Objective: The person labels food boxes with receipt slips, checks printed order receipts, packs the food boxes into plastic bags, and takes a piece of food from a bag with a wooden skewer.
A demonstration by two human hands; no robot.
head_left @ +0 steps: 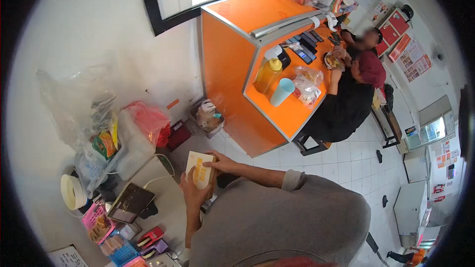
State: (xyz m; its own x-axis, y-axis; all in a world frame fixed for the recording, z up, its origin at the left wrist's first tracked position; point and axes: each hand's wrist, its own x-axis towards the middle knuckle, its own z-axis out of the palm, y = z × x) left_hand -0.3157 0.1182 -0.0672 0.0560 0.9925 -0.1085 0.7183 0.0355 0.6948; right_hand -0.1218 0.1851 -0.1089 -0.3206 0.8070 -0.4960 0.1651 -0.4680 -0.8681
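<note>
Both hands hold a white box with yellow-orange lettering (199, 169), tilted in front of my body. My left hand (194, 191) is closed around its lower left side. On its right edge, my right hand (221, 162) grips with bent fingers. The box looks closed, and parts of its lower side are hidden by my fingers. Just left of the hands is a light tabletop (170, 195) with a dark tablet (130, 202) on it.
An orange counter (228, 86) bears a yellow bottle (268, 75), a pale blue cup (282, 92) and several phones. Two people sit behind it, one in a dark red head covering (371, 68). Plastic bags (104, 143), pink and blue baskets (118, 248) and a bin (208, 118) stand left.
</note>
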